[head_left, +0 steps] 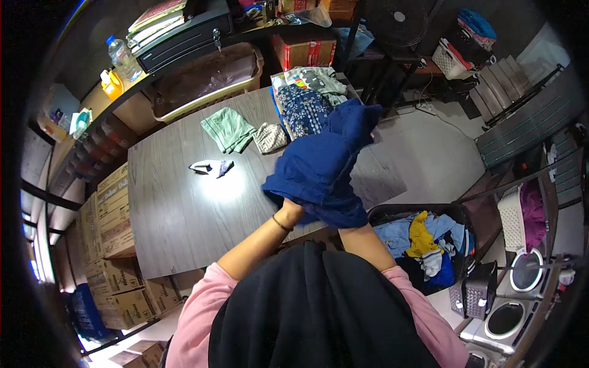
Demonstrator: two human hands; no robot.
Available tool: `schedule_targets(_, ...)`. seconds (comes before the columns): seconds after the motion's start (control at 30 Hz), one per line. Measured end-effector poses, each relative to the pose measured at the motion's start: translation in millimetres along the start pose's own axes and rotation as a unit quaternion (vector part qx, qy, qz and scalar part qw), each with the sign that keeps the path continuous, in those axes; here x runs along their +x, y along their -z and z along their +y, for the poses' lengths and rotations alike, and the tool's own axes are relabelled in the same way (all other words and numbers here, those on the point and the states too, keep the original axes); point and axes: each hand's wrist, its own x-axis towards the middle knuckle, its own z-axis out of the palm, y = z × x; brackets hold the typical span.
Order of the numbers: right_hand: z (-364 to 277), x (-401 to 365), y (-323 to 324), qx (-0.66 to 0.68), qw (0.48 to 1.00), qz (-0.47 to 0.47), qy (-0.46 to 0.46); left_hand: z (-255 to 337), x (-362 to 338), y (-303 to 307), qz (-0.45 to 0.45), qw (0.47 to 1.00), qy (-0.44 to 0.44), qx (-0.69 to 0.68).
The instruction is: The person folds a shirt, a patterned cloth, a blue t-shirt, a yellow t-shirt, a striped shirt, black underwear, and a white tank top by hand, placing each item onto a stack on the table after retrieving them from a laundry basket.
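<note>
A dark blue cloth garment (325,162) is bunched up above the table, in front of my body. My left hand (292,211) reaches into its near opening; only the back of the hand and the wrist show, with the fingers inside the cloth. My right forearm (368,246) runs up under the garment's near right side, and the cloth covers that hand entirely. Beyond the garment lies a pile of folded clothes with a dark floral piece (302,109). Left of it are a green cloth (227,130), a checked folded cloth (270,138) and a small white-and-dark piece (211,167).
The grey wood-grain table (165,202) spreads before me. A black basket of mixed clothes (463,224) stands at its right. Cardboard boxes (113,208) are stacked on the left. A beige bin (211,98) sits behind the table; washing machines (506,319) are at lower right.
</note>
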Motion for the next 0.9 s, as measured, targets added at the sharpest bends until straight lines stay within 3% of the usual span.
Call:
schedule_targets(0.03, -2.3, 1.7, 2.0, 0.006, 1.0, 0.014, 0.001, 5.5, 17.6, 6.8, -0.036, 0.947, -0.094, 0.305)
schedule_targets(0.07, -4.7, 2.7, 4.8, 0.027, 0.999, 0.034, 0.0, 16.6, 25.0, 14.9, -0.065, 0.95, -0.028, 0.304)
schedule_targets(0.13, -10.2, 6.6, 13.5, 0.077, 0.993, 0.087, 0.003, 106.7, 62.5, 45.9, -0.124, 0.942, 0.104, 0.295)
schedule_targets(0.2, -15.0, 7.8, 25.9, 0.118, 0.983, 0.143, 0.013, 52.2, 61.4, 47.2, -0.063, 0.981, 0.109, 0.149)
schedule_targets(0.33, -28.4, -4.6, 44.5, 0.114, 0.965, 0.231, 0.057, 42.5, 63.6, 51.8, -0.071, 0.986, 0.103, 0.113)
schedule_targets(0.5, -32.8, -37.3, 37.1, -0.138, 0.945, 0.263, 0.137, 32.2, 66.5, 43.8, 0.018, 0.993, 0.072, 0.087)
schedule_targets(0.6, -20.1, -45.4, 35.2, -0.327, 0.912, 0.2, 0.149, 29.4, 76.5, 54.5, 0.09, 0.993, 0.07, 0.031)
schedule_targets(0.7, -13.5, -50.6, 23.4, -0.397, 0.907, 0.018, 0.141, 29.7, 81.6, 62.7, 0.075, 0.995, 0.063, -0.01)
schedule_targets(0.77, 8.2, -66.7, 21.3, -0.291, 0.945, -0.116, 0.099, 25.8, 69.5, 61.5, -0.017, 0.998, 0.054, 0.021)
schedule_targets(0.83, 81.7, -71.2, 36.4, -0.287, 0.927, -0.24, -0.036, 28.2, 29.5, 70.7, -0.176, 0.969, 0.063, 0.16)
schedule_targets(0.87, 67.5, -63.1, 40.3, -0.173, 0.955, -0.22, -0.099, 32.4, 5.8, 78.2, -0.264, 0.933, 0.058, 0.239)
schedule_targets(0.9, 44.1, -52.9, 47.2, 0.087, 0.972, -0.138, -0.171, 50.2, -4.9, 86.2, -0.281, 0.944, 0.154, 0.084)
